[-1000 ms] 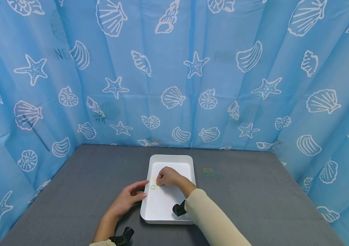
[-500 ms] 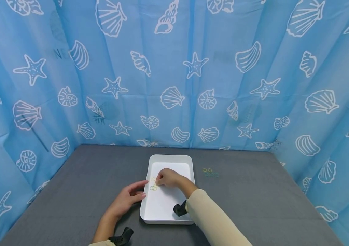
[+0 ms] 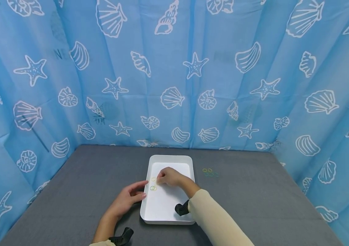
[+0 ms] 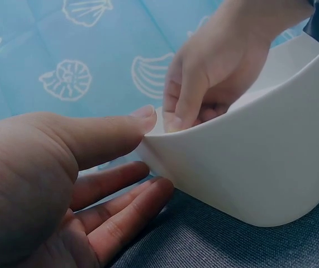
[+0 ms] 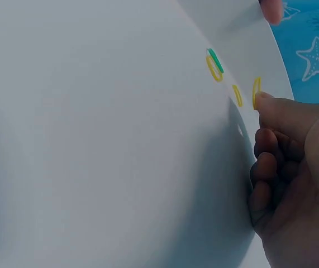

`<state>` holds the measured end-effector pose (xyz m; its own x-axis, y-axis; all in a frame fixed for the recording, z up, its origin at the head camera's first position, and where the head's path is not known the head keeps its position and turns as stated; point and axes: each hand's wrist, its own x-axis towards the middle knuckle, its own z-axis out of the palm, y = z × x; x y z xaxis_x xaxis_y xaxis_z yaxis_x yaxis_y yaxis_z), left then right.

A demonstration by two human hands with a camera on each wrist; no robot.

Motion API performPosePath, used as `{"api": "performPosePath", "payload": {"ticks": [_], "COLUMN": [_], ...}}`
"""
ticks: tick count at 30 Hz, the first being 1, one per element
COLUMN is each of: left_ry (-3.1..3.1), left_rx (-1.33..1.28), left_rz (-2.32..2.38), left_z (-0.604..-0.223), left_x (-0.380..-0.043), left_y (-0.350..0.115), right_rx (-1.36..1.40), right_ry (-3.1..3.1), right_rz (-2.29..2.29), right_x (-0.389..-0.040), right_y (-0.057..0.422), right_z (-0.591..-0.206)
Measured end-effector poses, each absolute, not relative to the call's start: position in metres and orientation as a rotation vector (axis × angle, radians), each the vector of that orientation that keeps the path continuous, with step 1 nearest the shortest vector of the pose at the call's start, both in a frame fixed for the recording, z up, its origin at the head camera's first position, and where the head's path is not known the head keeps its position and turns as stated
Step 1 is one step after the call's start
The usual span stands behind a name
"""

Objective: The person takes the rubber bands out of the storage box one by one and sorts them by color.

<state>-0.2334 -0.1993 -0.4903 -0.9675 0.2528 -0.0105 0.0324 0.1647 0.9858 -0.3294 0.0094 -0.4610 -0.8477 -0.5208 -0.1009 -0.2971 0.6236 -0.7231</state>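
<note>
A white rectangular tray [image 3: 168, 212] lies on the grey table. My left hand [image 3: 126, 200] is at its left wall; in the left wrist view the thumb touches the rim and the loosely bent fingers lie outside, against or close to the wall. Inside the tray, my right hand [image 3: 169, 177] pinches a yellow rubber band [image 5: 254, 92] between thumb and forefinger, its other fingers curled under. Beside it on the tray floor lie another yellow rubber band [image 5: 237, 95] and a green rubber band [image 5: 216, 60] overlapping a yellow one.
To the right of the tray, two yellow rubber bands [image 3: 204, 170] lie above a row of green rubber bands [image 3: 211, 174] on the table [image 3: 254, 198]. A blue shell-print curtain [image 3: 174, 119] hangs behind and along both sides. Each wrist carries a black camera mount [image 3: 181, 208].
My right hand has shifted slightly up and right, and the yellow band at its fingertips has come away from the green and yellow pair. The left hand holds its place.
</note>
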Motion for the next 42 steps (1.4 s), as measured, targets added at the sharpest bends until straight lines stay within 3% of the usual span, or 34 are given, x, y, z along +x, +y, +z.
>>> {"api": "performPosePath", "payload": {"ticks": [16,29,42], "left_ry": [2.282,2.263,2.28], "left_rx": [0.231,0.273,0.243], "left_rz": [1.898,1.906,1.905], "left_z": [-0.489,-0.492,-0.493], "left_x": [-0.235,-0.237,-0.235], "left_y": [-0.197,-0.197,-0.197], "right_rx": [-0.587,-0.616,-0.509], "right_ry": [2.615,2.616,2.748], "right_rz": [-1.218,-1.383,-1.413], "right_x": [-0.34,-0.343,-0.34], "right_y": [0.038,0.093,0.132], "right_z": [-0.446,-0.42,-0.426]}}
